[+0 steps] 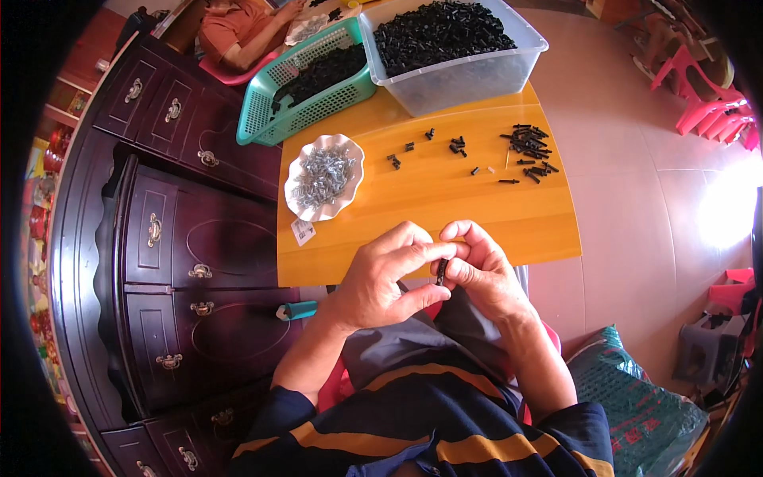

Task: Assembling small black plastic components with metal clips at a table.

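Observation:
Just past the table's near edge, above my lap, my left hand (389,274) and my right hand (490,280) meet around a small black plastic part (441,273). It stands upright between the fingertips, pinched from both sides; my fingers hide some of it. On the yellow wooden table (429,207) lie several loose short black pieces (457,146). A pile of longer black parts (529,143) sits at the table's right side. To the left, a white wavy-rimmed dish (357,175) holds many small clear or silvery pieces (324,176).
At the table's far side stand a green perforated basket (260,99) and a translucent bin (457,89), both holding black parts. Dark wooden drawers (222,230) line the left. A green plastic bag (628,397) rests at lower right. Another person (234,36) sits at far left.

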